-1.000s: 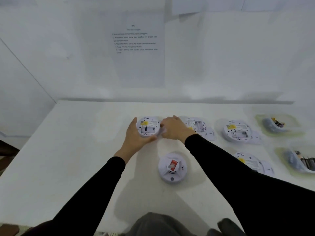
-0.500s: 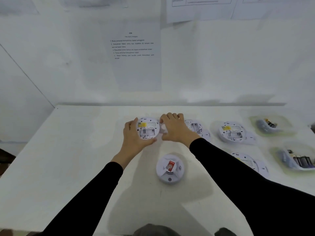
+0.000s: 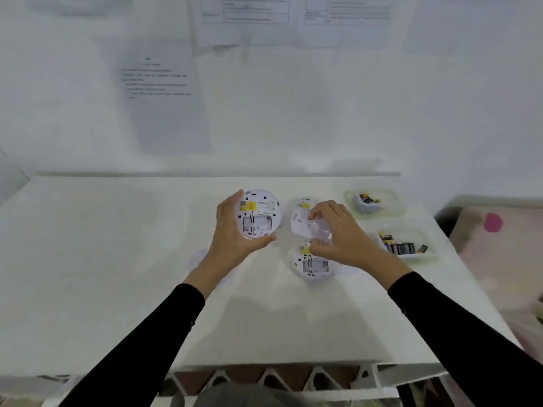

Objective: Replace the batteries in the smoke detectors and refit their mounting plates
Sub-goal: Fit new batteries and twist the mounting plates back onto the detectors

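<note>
Held detector: the left hand [image 3: 235, 239] cups a round white smoke detector [image 3: 258, 214] from its left edge and below, back side facing the camera, lifted above the white table [image 3: 102, 259].
Detector's look: a yellow label sits near the top of its back, printed text beside it, and a rectangular battery bay with dark lines lies open below; whether batteries are inside cannot be told.
Left hand's state: fingers curled around the detector's rim, thumb at the upper left edge.
Mounting plate: the right hand [image 3: 338, 233] pinches a thin round white mounting plate [image 3: 305, 226] between thumb and fingertips, just right of the held detector and apart from it.
Second detector: another smoke detector on the table [image 3: 313, 264] lies back up directly below the right hand, its yellow label and open bay partly hidden by the thumb.
Third detector: a far detector [image 3: 305, 202] shows only a yellow patch above the plate; the rest is covered.
Sleeves: both forearms wear black sleeves [image 3: 141, 339].
Far container: a clear plastic tub [image 3: 390, 205] near the table's back right corner holds a few batteries, blurred.
Near container: a second clear tub [image 3: 417, 255] at the right edge holds a row of dark cylindrical batteries [image 3: 402, 246].
Wall: printed sheets [image 3: 164, 83] hang above the table, text unreadable.
</note>
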### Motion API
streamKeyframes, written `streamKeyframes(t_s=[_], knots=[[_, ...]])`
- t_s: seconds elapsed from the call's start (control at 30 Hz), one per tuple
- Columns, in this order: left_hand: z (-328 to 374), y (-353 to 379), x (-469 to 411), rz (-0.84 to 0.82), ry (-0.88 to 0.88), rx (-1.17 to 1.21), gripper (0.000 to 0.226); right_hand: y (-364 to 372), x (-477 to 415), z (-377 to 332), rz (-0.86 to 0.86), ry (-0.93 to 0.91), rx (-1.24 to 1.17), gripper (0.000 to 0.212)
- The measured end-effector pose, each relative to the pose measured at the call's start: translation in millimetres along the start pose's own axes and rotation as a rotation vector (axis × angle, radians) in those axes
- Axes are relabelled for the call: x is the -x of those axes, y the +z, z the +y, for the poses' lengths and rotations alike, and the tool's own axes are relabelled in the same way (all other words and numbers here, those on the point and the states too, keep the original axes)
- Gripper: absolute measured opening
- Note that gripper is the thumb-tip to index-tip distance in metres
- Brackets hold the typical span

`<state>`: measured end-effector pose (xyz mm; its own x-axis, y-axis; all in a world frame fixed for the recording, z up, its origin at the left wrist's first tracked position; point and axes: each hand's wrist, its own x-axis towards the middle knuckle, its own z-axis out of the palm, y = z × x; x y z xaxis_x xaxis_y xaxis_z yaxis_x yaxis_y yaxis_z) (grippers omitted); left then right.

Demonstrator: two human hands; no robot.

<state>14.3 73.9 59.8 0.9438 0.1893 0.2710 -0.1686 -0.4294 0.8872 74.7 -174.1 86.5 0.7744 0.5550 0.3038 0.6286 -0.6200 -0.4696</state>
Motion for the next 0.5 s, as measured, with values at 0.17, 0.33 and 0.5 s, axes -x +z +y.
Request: streamKeyframes(t_s=[0.17, 0.33, 0.5], knots=[[33, 68, 24, 0.026, -0.016, 0.142, 0.104, -30, 77, 38, -0.067, -0.007, 0.03, 0.043], [52, 118, 47, 0.034, -0.039, 0.188, 0.104, -31, 130, 74, -0.269, -0.057, 0.025, 0.04], [63, 149, 64, 0.069, -0.049, 0.166, 0.104, -30, 146, 104, -0.363, -0.017, 0.01, 0.04]])
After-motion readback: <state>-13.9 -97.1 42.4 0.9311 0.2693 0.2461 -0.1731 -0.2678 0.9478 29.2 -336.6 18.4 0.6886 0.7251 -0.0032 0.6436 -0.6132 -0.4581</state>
